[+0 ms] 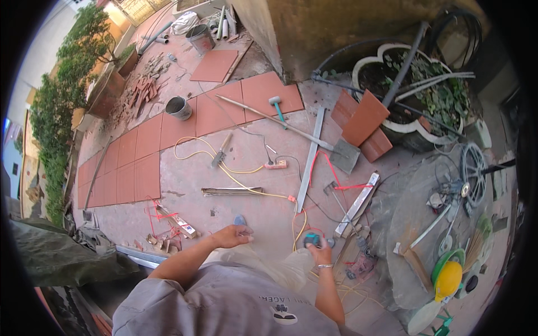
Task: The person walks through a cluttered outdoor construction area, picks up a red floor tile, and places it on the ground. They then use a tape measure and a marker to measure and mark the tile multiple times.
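My right hand [322, 253] is closed round a small, rounded teal-and-dark thing [311, 240] that looks like a tape measure. On that wrist is a light band. My left hand [231, 237] hangs in front of my body with fingers loosely bent and apart, holding nothing that I can see. Below it on the ground shows the tip of a blue-grey shoe [240, 220]. Ahead of me lie a yellow extension cord [241, 182], a trowel-like tool [222, 151] with a pale handle, and a long metal straightedge [311, 159].
Red floor tiles [147, 134] run along the far left, with a bucket [179, 108] beside them. A teal mallet [276, 104] and a long-handled shovel [343, 154] lie ahead. Loose tiles [367, 119] lean on a planter [358, 73]. At right lies a yellow-green tool [448, 277].
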A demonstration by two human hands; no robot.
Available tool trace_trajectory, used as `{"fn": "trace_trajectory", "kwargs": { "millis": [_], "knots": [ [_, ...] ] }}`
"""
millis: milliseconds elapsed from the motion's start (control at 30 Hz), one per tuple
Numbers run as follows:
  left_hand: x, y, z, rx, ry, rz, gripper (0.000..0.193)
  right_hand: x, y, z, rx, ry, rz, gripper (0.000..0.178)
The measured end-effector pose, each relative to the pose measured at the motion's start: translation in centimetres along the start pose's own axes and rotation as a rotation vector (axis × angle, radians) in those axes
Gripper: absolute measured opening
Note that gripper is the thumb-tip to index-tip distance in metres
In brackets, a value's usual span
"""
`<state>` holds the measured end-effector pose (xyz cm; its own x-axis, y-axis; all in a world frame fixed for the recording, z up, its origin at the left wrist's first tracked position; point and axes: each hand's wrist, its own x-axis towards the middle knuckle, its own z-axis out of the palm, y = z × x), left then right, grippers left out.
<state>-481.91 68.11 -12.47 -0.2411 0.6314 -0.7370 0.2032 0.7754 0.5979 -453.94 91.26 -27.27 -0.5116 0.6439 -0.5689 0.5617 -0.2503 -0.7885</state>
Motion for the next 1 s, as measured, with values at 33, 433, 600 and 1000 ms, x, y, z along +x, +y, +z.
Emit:
{"fn": "trace_trajectory", "kwargs": {
  "millis": [33, 433, 600, 1000],
  "knots": [
    [-0.5, -1.6, -1.8, -0.086, -0.009, 0.044, 0.051, -0.9, -4.5, 5.2, 0.158, -0.188, -0.066, 0.064],
    [-9.3, -20.9, -25.0, -1.620, 0.063, -0.027, 0.069, -3.6, -33.0, 37.8, -0.561, -0.544, -0.576, 0.058],
    [-6.8, -25.5, -31.3, -1.697, 0.167, -0.087, 0.070, 5.2, -32.3, 36.0, -0.569, -0.239, -0.432, 0.040],
    [11.7, -23.5, -50.7, -1.031, 0.128, -0.472, 0.060, 38.8, -21.8, 40.6, -0.705, -0.137, 0.155, 0.040]
  ]
}}
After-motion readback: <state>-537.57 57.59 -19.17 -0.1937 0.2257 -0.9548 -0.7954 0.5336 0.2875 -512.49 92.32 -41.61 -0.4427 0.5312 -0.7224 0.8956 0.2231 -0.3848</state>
